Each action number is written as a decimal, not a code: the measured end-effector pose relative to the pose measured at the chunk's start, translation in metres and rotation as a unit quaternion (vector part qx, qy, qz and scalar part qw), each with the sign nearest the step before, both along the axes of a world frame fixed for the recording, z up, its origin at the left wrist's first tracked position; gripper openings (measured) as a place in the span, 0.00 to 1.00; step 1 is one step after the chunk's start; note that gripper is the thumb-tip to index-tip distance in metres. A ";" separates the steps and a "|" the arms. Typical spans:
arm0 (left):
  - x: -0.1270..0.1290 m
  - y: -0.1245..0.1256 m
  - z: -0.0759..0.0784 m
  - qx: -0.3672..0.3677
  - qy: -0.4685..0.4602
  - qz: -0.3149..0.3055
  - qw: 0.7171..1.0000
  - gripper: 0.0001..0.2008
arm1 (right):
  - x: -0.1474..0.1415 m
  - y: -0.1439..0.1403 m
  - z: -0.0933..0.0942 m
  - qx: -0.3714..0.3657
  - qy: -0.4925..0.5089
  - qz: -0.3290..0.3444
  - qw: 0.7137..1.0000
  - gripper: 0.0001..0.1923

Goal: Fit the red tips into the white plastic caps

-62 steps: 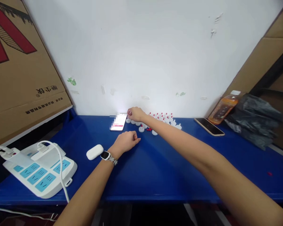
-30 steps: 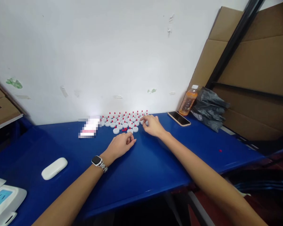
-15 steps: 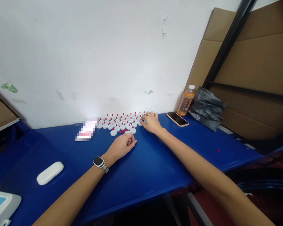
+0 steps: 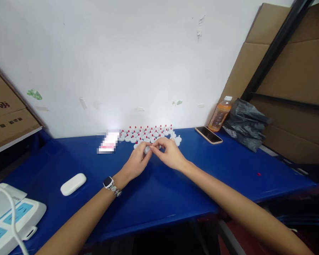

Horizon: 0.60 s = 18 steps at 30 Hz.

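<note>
My left hand point(image 4: 135, 162) is closed round a white round cap point(image 4: 147, 149), holding it just above the blue table point(image 4: 159, 198). The fingertips of my right hand point(image 4: 170, 153) are pinched together at the top of that cap; whatever lies between them is too small to make out. Behind both hands stand several white caps with red tips point(image 4: 134, 139), in close rows near the wall. At the right end of the group are white caps without red tips point(image 4: 178, 139). My hands hide part of the front row.
A phone point(image 4: 208, 135), an orange drink bottle point(image 4: 220, 114) and a dark plastic bag point(image 4: 246, 124) are at the back right. One small red piece point(image 4: 258, 174) lies further right. To the left are a blurred-out paper point(image 4: 108, 141), a white case point(image 4: 73, 184) and a white power strip point(image 4: 29, 209).
My right hand has moved from the right end of the caps to meet my left hand. A white cap is now held in my left fingers. The view has shifted slightly left.
</note>
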State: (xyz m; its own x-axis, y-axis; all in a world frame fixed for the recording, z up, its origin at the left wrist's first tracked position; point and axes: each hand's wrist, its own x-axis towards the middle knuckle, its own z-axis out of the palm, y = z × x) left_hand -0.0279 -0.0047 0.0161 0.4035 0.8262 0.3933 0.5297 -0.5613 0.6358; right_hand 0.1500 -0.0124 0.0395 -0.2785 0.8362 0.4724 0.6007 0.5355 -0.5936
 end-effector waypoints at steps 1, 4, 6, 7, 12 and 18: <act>-0.007 0.000 0.000 -0.010 0.011 -0.018 1.000 0.13 | -0.005 0.001 0.000 -0.005 -0.006 0.011 1.000 0.11; -0.028 0.000 -0.002 -0.021 0.031 -0.019 0.999 0.16 | -0.011 0.017 0.001 0.009 -0.055 0.008 0.998 0.15; -0.038 0.000 -0.005 -0.045 0.039 -0.003 0.998 0.15 | -0.013 0.032 0.003 0.047 -0.128 -0.009 0.991 0.13; -0.042 0.001 -0.006 -0.063 0.043 0.003 0.997 0.13 | -0.014 0.040 0.003 0.064 -0.174 -0.014 0.983 0.12; -0.047 0.004 -0.011 -0.118 0.036 -0.004 0.992 0.09 | -0.027 0.065 0.001 0.070 -0.345 -0.003 0.936 0.08; -0.045 -0.001 -0.005 -0.141 0.020 -0.015 0.990 0.11 | -0.038 0.074 -0.009 0.061 -0.386 -0.006 0.920 0.10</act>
